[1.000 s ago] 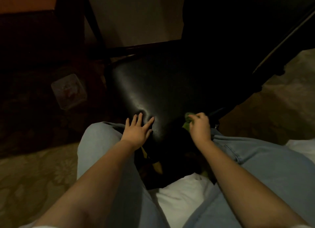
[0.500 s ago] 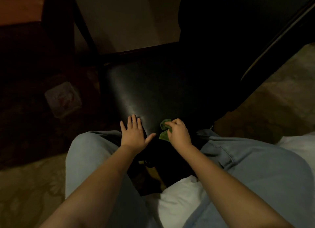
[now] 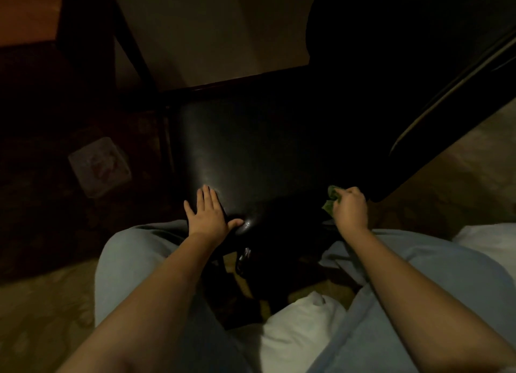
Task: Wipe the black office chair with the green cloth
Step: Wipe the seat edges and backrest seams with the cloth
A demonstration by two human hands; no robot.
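Observation:
The black office chair (image 3: pixel 259 149) fills the middle of the view, its shiny seat facing me and its dark backrest rising at the upper right. My left hand (image 3: pixel 208 215) lies flat with straight fingers on the seat's front left corner. My right hand (image 3: pixel 350 209) grips the bunched green cloth (image 3: pixel 331 199) at the seat's front right edge, close to the armrest. Most of the cloth is hidden inside the fist.
A clear plastic container (image 3: pixel 99 167) sits on the dark patterned rug to the left. A dark wooden furniture leg (image 3: pixel 131 37) stands behind the chair at upper left. My knees in light blue jeans (image 3: pixel 134 261) flank the chair's front. Pale carpet lies at the right.
My right hand slid the green cloth left to the seat's front middle, then back right to the front right edge. My left hand stayed flat on the front left corner.

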